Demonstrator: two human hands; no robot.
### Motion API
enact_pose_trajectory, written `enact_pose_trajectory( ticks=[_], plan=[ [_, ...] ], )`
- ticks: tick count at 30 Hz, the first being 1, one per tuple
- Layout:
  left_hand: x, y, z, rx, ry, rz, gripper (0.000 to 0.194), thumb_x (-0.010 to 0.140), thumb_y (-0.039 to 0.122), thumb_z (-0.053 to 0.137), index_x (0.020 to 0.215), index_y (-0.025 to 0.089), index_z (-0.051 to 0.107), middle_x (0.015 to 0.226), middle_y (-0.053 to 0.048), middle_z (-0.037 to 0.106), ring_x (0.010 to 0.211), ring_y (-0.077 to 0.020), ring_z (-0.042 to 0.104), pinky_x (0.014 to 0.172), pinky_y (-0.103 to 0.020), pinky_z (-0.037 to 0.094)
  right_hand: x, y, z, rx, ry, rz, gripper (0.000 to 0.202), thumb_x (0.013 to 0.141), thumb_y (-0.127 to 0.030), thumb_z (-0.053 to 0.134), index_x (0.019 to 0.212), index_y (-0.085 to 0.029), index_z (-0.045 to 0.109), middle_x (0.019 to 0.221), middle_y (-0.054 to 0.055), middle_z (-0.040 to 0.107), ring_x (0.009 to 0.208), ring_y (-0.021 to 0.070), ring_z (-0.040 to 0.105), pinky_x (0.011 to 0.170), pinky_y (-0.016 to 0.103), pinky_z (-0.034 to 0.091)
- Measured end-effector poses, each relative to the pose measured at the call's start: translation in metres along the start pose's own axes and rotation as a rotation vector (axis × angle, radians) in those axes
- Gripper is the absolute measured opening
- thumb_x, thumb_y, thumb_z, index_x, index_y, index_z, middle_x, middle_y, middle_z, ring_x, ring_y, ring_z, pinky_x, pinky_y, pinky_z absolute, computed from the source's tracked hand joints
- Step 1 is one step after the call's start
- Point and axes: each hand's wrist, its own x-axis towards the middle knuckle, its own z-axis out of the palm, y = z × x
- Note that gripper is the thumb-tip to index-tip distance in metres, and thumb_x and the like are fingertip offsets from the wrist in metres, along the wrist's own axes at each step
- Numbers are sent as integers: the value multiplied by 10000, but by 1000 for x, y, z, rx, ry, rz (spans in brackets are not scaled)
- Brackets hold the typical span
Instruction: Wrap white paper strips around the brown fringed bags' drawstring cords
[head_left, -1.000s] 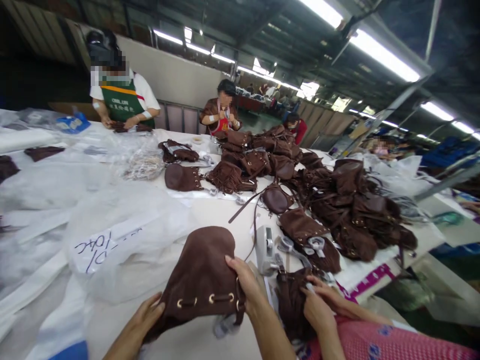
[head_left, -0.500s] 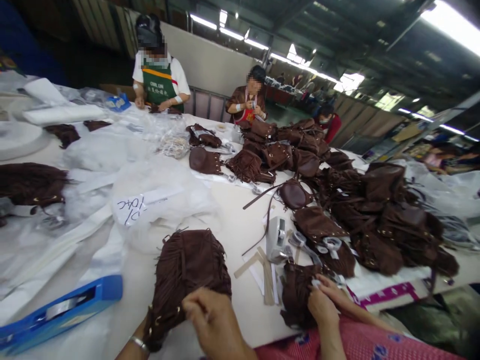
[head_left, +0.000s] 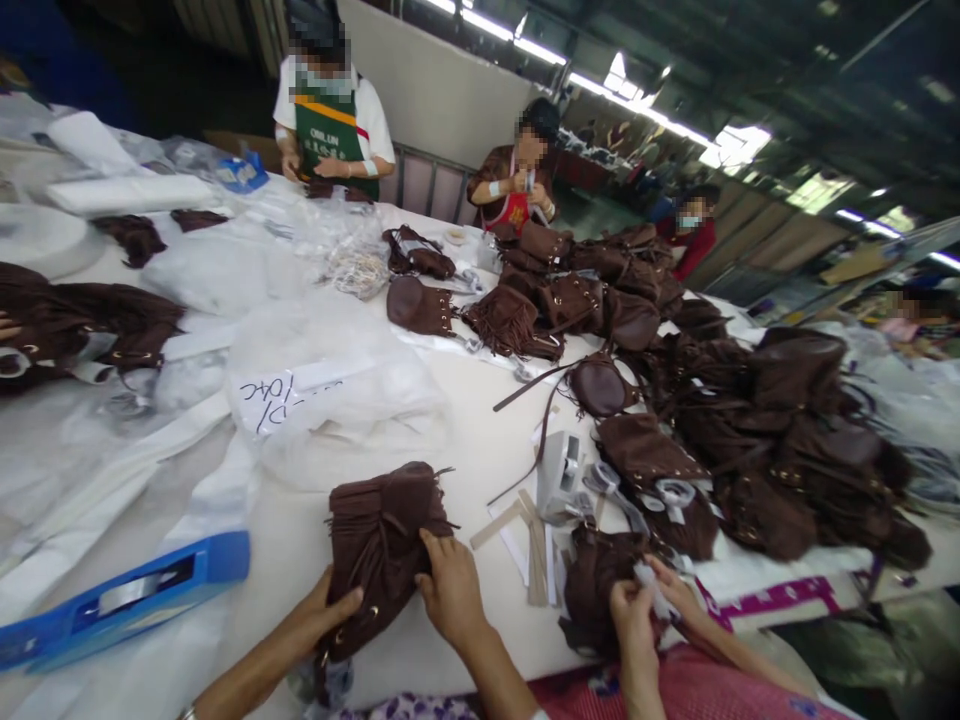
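A dark brown fringed bag with metal eyelets stands tilted on the white table in front of me. My left hand is closed on its lower left side, with the thumb lying across the front near the eyelets. On the bag's right edge, my right hand grips with bent fingers and thumb. Clear plastic shows beneath the bag's lower end. What lies behind the bag is hidden.
A blue tape dispenser lies at left, near a marked plastic bag. Right of me stand a grey dispenser and card strips. A co-worker's hands work on another brown bag. Brown bags are heaped farther right.
The bag has turned, and its far end has drawn closer. My left hand now shows on its side, and my right hand has moved to its right edge. At far left, brown bags have shifted.
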Motion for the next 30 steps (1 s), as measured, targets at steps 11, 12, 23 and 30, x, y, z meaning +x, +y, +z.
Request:
enact_pose_trajectory(
  ticks=[11,12,23,30],
  plan=[
    [38,34,-30,255,41,-160,858,679,635,705,1329,146,435,923,-116,778,605,-278,723,441,-315,519,28,-15,-7,-38,-238,13,569,826,-282,609,1378,-267,475,999,79,762,926,268,721,769,327,507],
    [39,31,-32,304,93,-179,867,677,656,692,1309,118,441,878,-127,776,603,-292,722,439,-322,512,30,-17,-4,-63,-262,2,576,836,-305,601,1392,-261,458,994,90,765,913,274,730,745,326,514],
    [5,-1,-27,-23,282,-160,1049,658,480,795,1469,183,199,1100,-142,672,615,-190,676,474,-267,469,70,-25,25,-205,-355,-126,244,838,-256,615,1068,-202,672,919,129,775,859,299,740,717,377,547],
    [0,-27,-35,260,294,99,786,651,462,741,1347,192,496,1378,-133,597,1302,-358,520,1078,-466,459,55,-57,9,-314,-191,-61,264,868,-73,449,1045,-99,643,1048,222,699,1002,331,670,806,467,520]
  ],
)
